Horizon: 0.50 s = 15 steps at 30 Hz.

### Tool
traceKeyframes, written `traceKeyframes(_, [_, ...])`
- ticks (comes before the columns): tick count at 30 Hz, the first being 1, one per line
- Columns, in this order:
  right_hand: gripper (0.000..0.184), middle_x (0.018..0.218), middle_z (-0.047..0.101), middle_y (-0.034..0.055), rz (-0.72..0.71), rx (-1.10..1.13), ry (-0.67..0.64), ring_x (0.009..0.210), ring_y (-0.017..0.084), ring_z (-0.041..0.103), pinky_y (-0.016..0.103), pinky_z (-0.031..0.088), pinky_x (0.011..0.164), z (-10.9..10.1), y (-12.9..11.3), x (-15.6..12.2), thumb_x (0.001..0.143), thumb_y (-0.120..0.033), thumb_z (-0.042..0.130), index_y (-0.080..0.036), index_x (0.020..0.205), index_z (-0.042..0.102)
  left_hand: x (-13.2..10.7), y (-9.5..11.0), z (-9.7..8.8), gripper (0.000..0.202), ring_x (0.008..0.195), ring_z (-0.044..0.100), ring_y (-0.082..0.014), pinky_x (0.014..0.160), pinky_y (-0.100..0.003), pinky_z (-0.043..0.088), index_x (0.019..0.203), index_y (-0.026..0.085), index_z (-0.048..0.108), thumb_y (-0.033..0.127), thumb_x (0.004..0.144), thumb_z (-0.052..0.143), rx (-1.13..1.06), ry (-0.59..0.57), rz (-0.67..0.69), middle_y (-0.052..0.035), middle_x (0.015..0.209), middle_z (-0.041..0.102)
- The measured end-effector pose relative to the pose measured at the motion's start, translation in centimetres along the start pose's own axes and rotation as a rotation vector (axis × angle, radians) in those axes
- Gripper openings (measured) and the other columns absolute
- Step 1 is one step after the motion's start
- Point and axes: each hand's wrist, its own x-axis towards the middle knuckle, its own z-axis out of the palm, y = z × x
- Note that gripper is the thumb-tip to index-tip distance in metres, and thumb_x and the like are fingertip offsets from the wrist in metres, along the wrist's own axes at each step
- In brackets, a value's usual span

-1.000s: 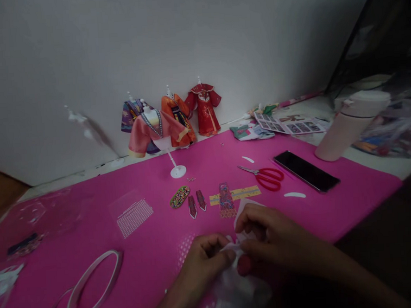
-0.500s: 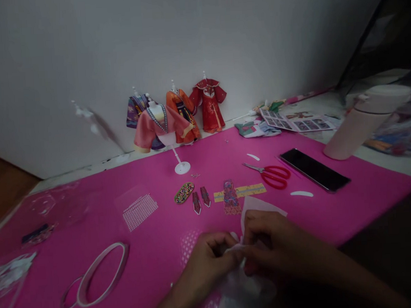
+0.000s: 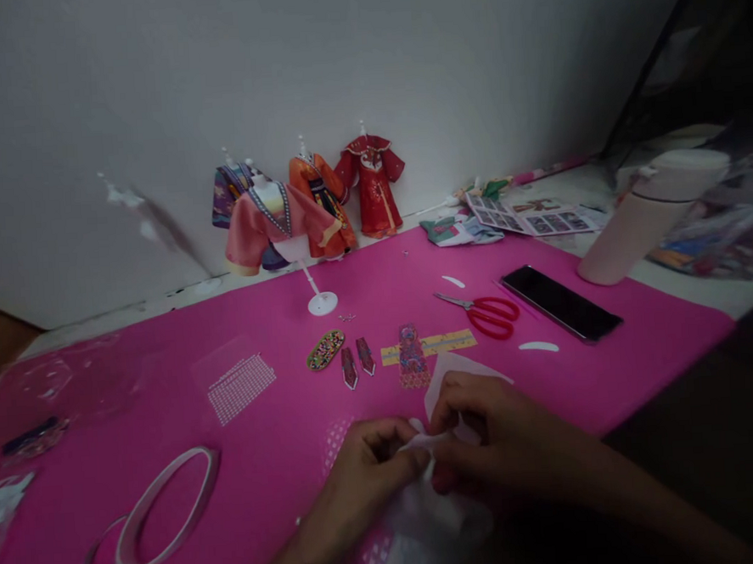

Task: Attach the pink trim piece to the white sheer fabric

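Note:
My left hand (image 3: 369, 474) and my right hand (image 3: 488, 433) meet at the near edge of a pink mat (image 3: 283, 424). Both pinch a small white piece (image 3: 428, 445) between fingertips, with a clear plastic bag (image 3: 430, 525) lying under them. A white paper sheet (image 3: 449, 371) pokes out from behind my right hand. Just beyond lie printed paper cut-outs: an oval piece (image 3: 325, 350), two narrow strips (image 3: 356, 364), and a yellow band with a patterned piece (image 3: 419, 352). A pink robe on a white stand (image 3: 277, 228) is further back.
Red scissors (image 3: 486, 313), a black phone (image 3: 560, 300) and a pale bottle (image 3: 650, 214) are on the right. Three dressed mini mannequins (image 3: 345, 186) line the wall. A tape ring (image 3: 164, 508) and a rhinestone sheet (image 3: 239, 384) lie on the left. Leaflets (image 3: 532, 217) sit far right.
The view has shifted slightly. Both hands stay together, working the small white piece between the fingertips; nothing on the mat has moved.

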Motion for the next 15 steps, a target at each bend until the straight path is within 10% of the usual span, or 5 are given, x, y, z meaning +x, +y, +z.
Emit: traceKeyframes(15, [0.018, 0.066, 0.059, -0.0026, 0.064, 0.128, -0.123, 0.056, 0.008, 0.047, 0.020, 0.030, 0.047, -0.02, 0.22, 0.21, 0.079, -0.033, 0.075, -0.018, 0.069, 0.068, -0.07, -0.05, -0.11, 0.036, 0.050, 0.041, -0.0074, 0.050, -0.021, 0.029, 0.058, 0.015, 0.060, 0.043, 0.065, 0.081, 0.043, -0.063, -0.003, 0.0047, 0.055, 0.050])
